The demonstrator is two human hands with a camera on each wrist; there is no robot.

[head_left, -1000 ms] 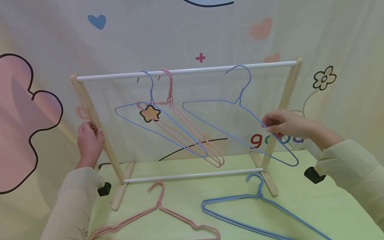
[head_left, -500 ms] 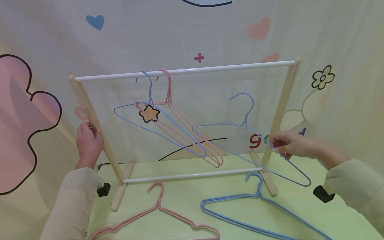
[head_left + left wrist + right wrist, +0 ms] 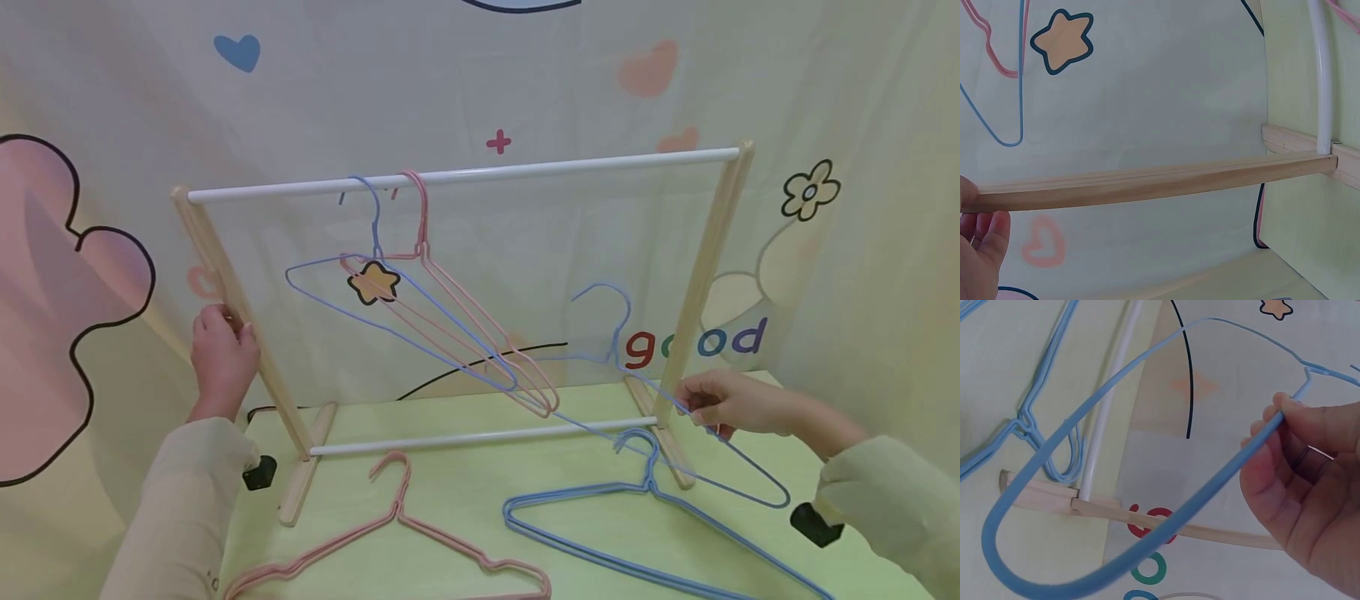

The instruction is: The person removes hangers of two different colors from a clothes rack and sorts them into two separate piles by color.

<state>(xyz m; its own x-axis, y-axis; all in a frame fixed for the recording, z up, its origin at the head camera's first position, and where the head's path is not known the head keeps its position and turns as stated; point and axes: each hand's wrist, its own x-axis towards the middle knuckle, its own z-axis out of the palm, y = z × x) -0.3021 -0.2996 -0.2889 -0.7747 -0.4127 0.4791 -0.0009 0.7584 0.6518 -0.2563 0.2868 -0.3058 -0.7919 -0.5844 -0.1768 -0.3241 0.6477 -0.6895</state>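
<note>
My right hand [image 3: 738,404] pinches one arm of a blue wire hanger [image 3: 1210,481] between thumb and fingers. That hanger's hook is off the rack, well below the white top rail [image 3: 585,167]. With my left hand [image 3: 225,354] I grip the left wooden post [image 3: 1160,184] of the rack about midway up. On the top rail, left of centre, hang another blue hanger [image 3: 377,225] and a pair of pink hangers [image 3: 424,217]. Their lower right corners overlap in the head view.
Pink hangers [image 3: 397,512] lie stacked on the pale green table at the front left. Blue hangers [image 3: 577,492] lie stacked at the front right, below the held one. The rack's lower rail [image 3: 480,437] runs behind both stacks, and a printed curtain [image 3: 525,83] hangs behind.
My right hand has moved down and slightly right with the blue hanger, whose hook has dropped from rail height to well beneath it. The left hand stays on the post.
</note>
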